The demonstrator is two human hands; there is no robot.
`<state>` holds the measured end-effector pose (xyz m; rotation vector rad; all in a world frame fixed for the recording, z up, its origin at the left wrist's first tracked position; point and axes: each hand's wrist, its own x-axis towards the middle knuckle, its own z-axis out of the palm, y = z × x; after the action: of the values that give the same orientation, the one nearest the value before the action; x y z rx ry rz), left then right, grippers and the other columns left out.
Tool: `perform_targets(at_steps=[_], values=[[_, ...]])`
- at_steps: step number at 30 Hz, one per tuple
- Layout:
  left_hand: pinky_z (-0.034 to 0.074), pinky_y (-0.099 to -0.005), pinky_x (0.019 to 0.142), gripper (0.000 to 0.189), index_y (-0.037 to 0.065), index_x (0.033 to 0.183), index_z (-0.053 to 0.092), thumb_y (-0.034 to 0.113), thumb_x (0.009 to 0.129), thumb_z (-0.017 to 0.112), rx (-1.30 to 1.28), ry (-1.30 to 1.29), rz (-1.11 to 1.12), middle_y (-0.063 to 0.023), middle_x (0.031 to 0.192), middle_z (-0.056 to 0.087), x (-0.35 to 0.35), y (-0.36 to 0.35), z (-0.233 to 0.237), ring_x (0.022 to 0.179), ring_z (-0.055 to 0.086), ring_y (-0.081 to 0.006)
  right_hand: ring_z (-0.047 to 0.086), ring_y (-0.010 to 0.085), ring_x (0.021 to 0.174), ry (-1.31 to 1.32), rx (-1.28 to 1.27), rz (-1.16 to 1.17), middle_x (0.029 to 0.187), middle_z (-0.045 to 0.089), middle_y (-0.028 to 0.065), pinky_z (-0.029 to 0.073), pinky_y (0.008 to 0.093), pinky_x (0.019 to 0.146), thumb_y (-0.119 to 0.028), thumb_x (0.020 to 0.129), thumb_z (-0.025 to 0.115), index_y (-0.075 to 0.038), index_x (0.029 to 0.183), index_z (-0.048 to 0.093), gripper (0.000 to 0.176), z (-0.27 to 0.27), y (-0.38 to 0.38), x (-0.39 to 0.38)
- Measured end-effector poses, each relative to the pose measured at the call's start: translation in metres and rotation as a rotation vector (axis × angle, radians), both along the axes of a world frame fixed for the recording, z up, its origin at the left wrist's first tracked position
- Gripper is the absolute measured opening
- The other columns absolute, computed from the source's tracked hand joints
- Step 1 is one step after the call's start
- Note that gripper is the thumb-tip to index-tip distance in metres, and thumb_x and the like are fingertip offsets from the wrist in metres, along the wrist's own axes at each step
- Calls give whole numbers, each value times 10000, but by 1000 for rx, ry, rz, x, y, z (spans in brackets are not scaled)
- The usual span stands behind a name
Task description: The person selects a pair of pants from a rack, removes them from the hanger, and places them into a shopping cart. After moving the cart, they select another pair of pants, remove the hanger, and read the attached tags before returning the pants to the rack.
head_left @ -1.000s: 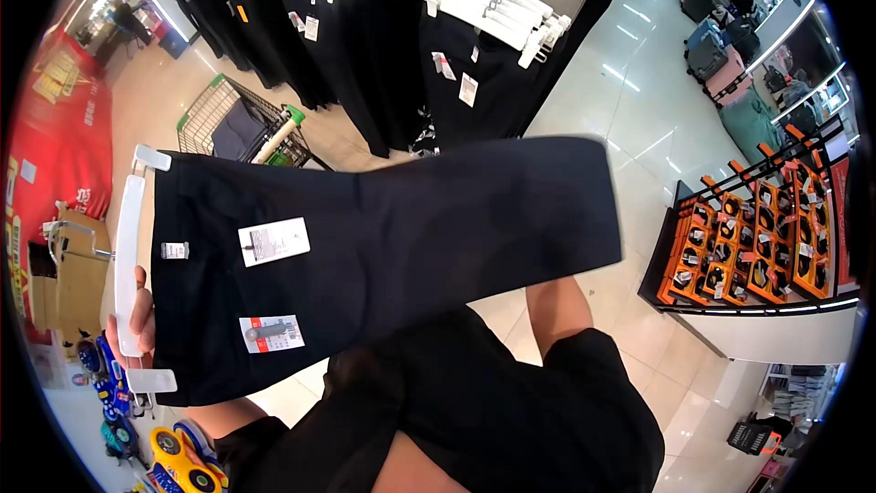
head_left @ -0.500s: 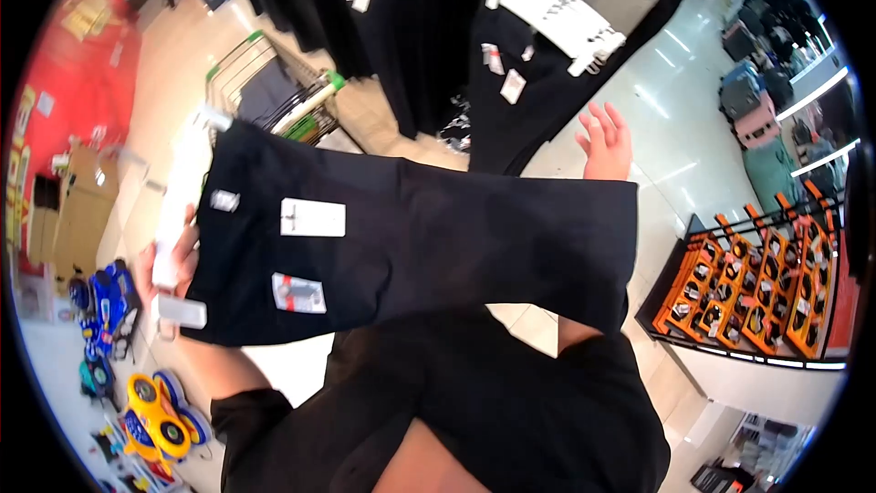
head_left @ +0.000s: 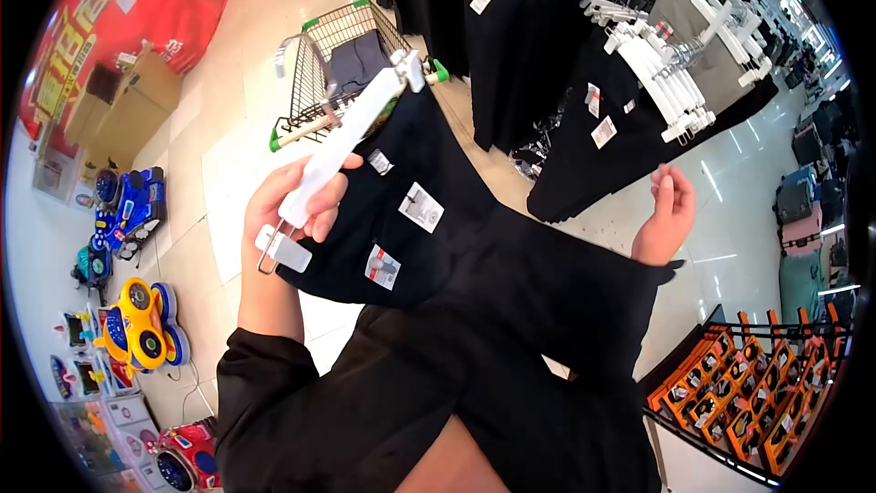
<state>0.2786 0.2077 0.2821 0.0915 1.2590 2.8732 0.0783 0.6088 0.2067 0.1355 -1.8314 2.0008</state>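
Note:
My left hand (head_left: 297, 201) is wrapped round a white clip hanger (head_left: 342, 146), which slants up to the right. From the hanger's clips hangs a pair of black trousers (head_left: 474, 237), stretching across to the right over my lap. White paper tags (head_left: 422, 207) show on its waist part. My right hand (head_left: 666, 215) is raised beyond the trousers' right end, fingers bent and close together; whether they pinch anything is too small to tell. The trousers' far end lies against my right forearm.
Ahead stand racks of black trousers on white hangers (head_left: 662, 73). A shopping cart (head_left: 342, 55) holding dark cloth is at the upper left. Toy vehicles (head_left: 137, 324) stand at the left, an orange display rack (head_left: 748, 393) at the lower right.
The hanger has moved right and tilted, and the trousers now sag towards the right. My right hand has moved right and down, its fingers drawn closer together. The view has turned left.

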Motion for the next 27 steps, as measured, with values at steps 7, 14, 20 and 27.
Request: perform_targets(at_steps=[7,14,20,27], values=[[406,-213,408,580,-186,1269,415,314,980,476,-21,-88,-71,-41,657,463,-26,-1,-10,459,513,-137,619,141,879,-87,65,293,980,667,87,483,274,838,-78,961,557,9,1041,602,127,10,-43,42],[582,-278,720,462,-74,1341,444,278,1045,399,-4,-152,-324,-127,989,626,-91,19,-61,824,702,-228,618,122,881,-219,212,733,985,667,63,480,258,825,-21,895,627,11,1051,625,159,6,-102,64],[556,-271,691,420,-40,1349,456,221,1021,482,-12,-265,-471,-99,928,616,-154,21,-88,786,688,-222,610,145,958,-307,264,748,1101,634,88,479,279,867,-21,894,620,6,1214,549,329,4,-126,38],[406,-226,473,698,-149,1402,334,197,875,633,-189,-17,-1050,-78,742,514,-233,-29,-78,507,519,-109,442,238,1296,-146,479,26,1432,432,117,431,373,988,-62,763,745,-51,1398,414,716,-5,-109,-19]])
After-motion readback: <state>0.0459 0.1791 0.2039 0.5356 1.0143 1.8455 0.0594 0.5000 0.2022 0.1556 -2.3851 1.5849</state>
